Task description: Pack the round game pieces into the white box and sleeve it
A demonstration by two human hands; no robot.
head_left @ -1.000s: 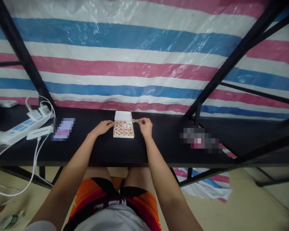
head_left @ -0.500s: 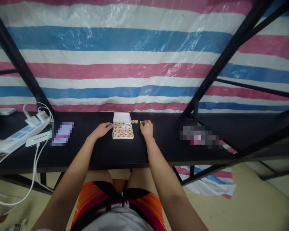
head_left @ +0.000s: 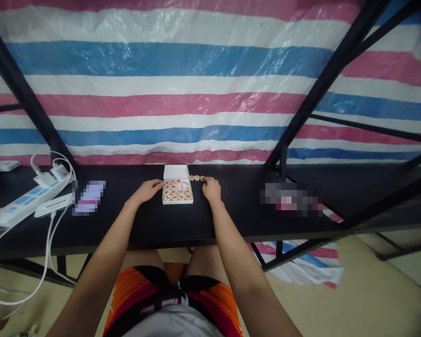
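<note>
A small white box (head_left: 177, 192) of round wooden chess pieces with red marks lies on the black table (head_left: 161, 220); its white lid (head_left: 176, 172) stands open behind it. My left hand (head_left: 147, 190) rests against the box's left side, fingers curled on its edge. My right hand (head_left: 211, 188) lies just right of the box, fingertips closed on a piece at the end of a short row of three loose pieces (head_left: 197, 178) on the table.
A white power strip (head_left: 19, 203) with plugs and white cables (head_left: 45, 248) sits at the far left. Two blurred flat objects lie on the table, one left (head_left: 87, 197), one right (head_left: 289, 201). Black frame bars (head_left: 319, 89) cross before a striped tarp (head_left: 182, 93).
My right hand set a third piece down beside the two loose ones right of the lid. The camera tipped slightly. My left hand stayed on the box.
</note>
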